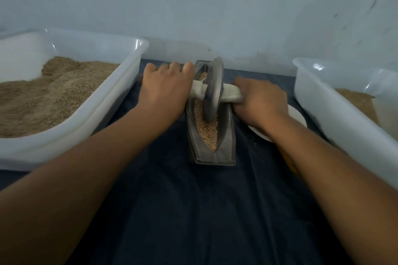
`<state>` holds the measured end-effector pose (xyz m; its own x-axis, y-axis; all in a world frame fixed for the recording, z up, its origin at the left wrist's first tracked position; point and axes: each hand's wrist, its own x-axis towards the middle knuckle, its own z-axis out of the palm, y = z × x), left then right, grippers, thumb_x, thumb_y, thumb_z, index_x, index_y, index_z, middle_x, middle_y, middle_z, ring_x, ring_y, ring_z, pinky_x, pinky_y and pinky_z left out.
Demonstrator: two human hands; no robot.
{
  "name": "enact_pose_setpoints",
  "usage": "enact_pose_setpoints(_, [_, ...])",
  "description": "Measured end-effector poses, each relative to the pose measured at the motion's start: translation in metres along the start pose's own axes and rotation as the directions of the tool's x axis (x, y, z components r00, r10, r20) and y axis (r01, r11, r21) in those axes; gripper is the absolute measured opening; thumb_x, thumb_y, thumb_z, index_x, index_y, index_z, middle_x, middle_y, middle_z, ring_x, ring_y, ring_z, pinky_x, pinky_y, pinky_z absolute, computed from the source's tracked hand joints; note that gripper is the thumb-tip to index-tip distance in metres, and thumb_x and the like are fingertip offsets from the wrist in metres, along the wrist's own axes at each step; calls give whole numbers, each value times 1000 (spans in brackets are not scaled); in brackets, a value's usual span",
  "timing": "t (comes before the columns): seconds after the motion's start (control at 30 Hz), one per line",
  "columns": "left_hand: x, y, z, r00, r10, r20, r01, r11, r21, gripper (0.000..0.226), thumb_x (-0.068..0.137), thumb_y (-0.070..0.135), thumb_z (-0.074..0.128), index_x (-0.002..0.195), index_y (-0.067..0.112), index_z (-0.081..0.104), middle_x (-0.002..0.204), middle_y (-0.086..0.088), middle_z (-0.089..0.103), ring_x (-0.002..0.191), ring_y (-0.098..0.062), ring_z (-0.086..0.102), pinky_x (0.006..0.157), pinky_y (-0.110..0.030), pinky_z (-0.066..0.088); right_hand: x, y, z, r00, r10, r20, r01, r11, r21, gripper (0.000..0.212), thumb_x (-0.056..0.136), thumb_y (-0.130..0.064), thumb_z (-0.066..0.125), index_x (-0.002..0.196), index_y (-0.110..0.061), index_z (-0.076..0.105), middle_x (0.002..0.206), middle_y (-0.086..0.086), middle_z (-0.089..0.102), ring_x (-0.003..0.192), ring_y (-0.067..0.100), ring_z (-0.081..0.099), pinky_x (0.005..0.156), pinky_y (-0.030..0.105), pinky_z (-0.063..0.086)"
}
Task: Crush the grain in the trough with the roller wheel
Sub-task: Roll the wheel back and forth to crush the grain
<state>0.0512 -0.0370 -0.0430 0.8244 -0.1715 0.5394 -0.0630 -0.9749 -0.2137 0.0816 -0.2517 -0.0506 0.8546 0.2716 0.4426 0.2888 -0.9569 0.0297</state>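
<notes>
Hands, left hand [165, 86] and right hand [258, 101], grip the cloth-wrapped axle [231, 93] of the grey metal roller wheel [212, 92], standing in the tan grain [206, 131] inside the grey boat-shaped trough [226, 135].

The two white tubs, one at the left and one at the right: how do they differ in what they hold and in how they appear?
The left tub holds a high, heaped pile of brown ground grain; the right tub shows only a low layer of similar material. The left tub shows most of its interior; the right tub is cut by the picture's edge. A white plate lies beside the right tub, none beside the left. Both are white, translucent and rectangular, on the dark cloth.
</notes>
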Motion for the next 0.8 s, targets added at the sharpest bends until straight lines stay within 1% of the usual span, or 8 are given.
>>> enact_pose_setpoints(0.07, [-8,0,-3,1000,0,6,0,1000,-15,39,82,11,65,111,17,40,103,-6,57,92,-27,58,81,-40,37,-10,-4,-5,999,-38,-29,38,999,-7,17,86,-39,60,101,-31,57,87,-7,63,80,26,62,63,36,46])
enact_pose_setpoints(0.1, [-12,-1,-5,1000,2,9,-2,1000,-22,39,82,12,65,110,17,39,103,-6,57,91,-26,57,81,-40,38,-14,-6,-8,997,-56,-50,56,998,-14,17,86,-38,60,100,-30,57,87,-5,63,80,27,63,63,36,46])
enact_pose_setpoints(0.2, [-21,-1,-10,1000,8,11,-8,999,-37,37,82,15,65,107,19,38,101,-5,56,88,-25,56,80,-40,39,-28,-9,-16,991,-92,-100,90,996,-21,17,84,-36,60,98,-27,57,85,-4,60,79,29,61,61,35,34])
enact_pose_setpoints(0.3, [-27,-1,-17,1000,18,-1,-18,1000,-19,38,81,17,66,104,20,36,97,-4,54,84,-24,55,76,-39,36,-43,-12,-20,984,-100,-146,99,995,-11,18,85,-34,61,101,-26,58,80,-7,50,76,28,58,61,34,27])
enact_pose_setpoints(0.5, [-37,2,-32,999,34,3,-34,999,2,39,80,16,65,104,21,35,99,-3,54,87,-24,55,77,-38,35,-66,-17,-29,980,-64,-189,70,997,25,25,86,-32,64,109,-24,63,89,0,61,80,30,56,67,36,25])
enact_pose_setpoints(0.63, [-46,1,-38,999,31,14,-30,999,-28,38,82,17,64,102,22,32,99,-2,54,89,-23,56,79,-38,37,-74,-22,-34,973,-48,-224,58,997,41,31,83,-30,69,114,-26,66,92,-1,62,85,29,57,70,35,24])
enact_pose_setpoints(0.7, [-50,-1,-38,1000,25,14,-24,999,-33,40,83,17,65,99,22,28,99,-1,54,88,-23,56,79,-37,36,-74,-23,-36,975,-39,-219,47,998,33,33,83,-29,69,115,-26,66,94,-1,63,88,29,57,72,36,25])
enact_pose_setpoints(0.8, [-52,-3,-33,1000,13,12,-12,999,-52,43,84,19,65,96,23,24,98,0,55,86,-22,56,78,-36,36,-72,-24,-35,973,-45,-227,43,999,-14,30,82,-28,69,112,-25,66,93,-1,63,87,28,57,72,37,27])
